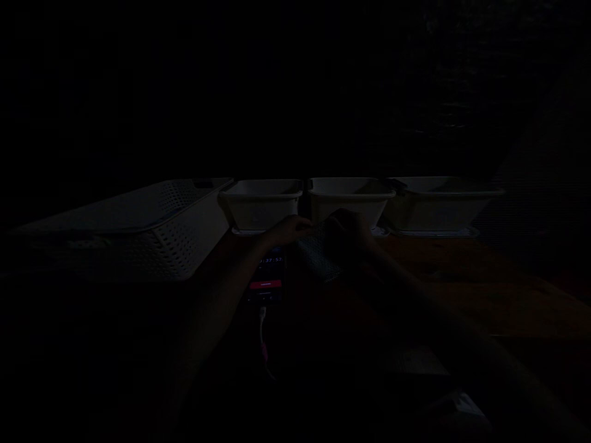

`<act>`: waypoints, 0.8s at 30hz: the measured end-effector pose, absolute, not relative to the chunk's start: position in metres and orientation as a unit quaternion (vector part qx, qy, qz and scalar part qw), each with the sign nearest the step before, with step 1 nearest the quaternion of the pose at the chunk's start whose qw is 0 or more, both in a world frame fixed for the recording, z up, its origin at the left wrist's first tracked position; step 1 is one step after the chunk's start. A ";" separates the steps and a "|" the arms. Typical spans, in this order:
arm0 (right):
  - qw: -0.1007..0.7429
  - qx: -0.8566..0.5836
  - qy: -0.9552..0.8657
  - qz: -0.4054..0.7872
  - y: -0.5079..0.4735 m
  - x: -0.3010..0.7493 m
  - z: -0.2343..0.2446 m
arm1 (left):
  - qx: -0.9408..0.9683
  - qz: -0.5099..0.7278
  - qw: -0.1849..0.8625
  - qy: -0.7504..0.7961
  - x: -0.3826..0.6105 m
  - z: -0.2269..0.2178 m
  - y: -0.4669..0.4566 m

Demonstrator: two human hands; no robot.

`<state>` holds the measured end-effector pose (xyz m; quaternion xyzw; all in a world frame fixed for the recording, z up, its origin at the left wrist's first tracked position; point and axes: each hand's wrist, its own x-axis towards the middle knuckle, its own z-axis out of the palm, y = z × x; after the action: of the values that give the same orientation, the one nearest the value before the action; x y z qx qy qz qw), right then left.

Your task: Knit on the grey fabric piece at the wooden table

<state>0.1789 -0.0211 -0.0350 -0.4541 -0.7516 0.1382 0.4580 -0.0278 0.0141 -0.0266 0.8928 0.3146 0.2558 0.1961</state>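
A dark textured piece [318,255], which looks like fabric, is held just above the table in the middle of the view, tilted with its lower end toward the person. The left hand [286,232] reaches in from the left, and its fingertips close on the piece's upper left edge in a pinch. The right hand [348,234] is curled over the upper right corner and touches it. The picture is too dark to tell whether those fingers actually clamp it.

Just beside the piece, under the left wrist, a phone [269,274] lies flat on the wooden table [462,277]. Its screen is lit with timer digits and a red bar. A pale cable [263,332] runs from its near end toward the person.

Beyond the hands, three white bins stand in a row, rims nearly touching: the left bin [261,203], the middle bin [348,200] and the right bin [436,203]. To their left sits a larger white perforated basket [152,227]. Everything else is lost in darkness.
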 end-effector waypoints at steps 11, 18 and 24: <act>0.490 -0.488 -0.713 0.116 -0.033 0.181 -0.030 | 0.876 0.288 0.186 0.340 -0.039 -0.031 0.032; 0.521 -0.500 -0.683 0.115 -0.027 0.189 -0.030 | 0.822 0.321 0.306 0.357 -0.041 -0.034 0.033; 0.529 -0.488 -0.684 0.116 -0.025 0.190 -0.029 | 0.798 0.349 0.327 0.367 -0.042 -0.034 0.035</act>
<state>0.1900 -0.0251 -0.0294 -0.4881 -0.6841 0.1160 0.5294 -0.0419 0.0350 -0.0344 0.7977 0.3667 0.3494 0.3273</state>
